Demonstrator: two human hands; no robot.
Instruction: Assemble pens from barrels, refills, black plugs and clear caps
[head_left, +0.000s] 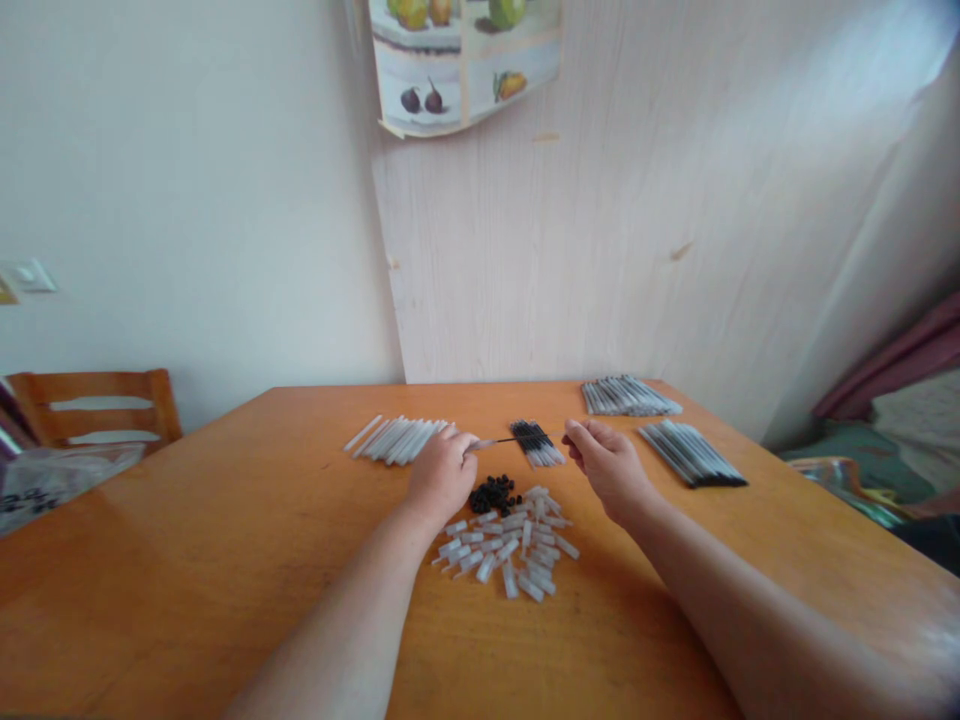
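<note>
A thin pen refill, pale at one end and dark along the rest, juts to the right from my left hand, whose fingers are closed on it. My right hand is held in a pinch facing the refill's dark end. A small dark bit shows at its fingertips, too small to name. Behind the refill lies a bundle of black and clear refills. Small black plugs are heaped between my hands. Nearer to me, clear plastic caps are scattered on the table. White tubes lie beyond my left hand.
The wooden table meets the wall at the back. At right lie a row of pens with black ends and a further stack of pens. A wooden chair and a plastic bag are at left.
</note>
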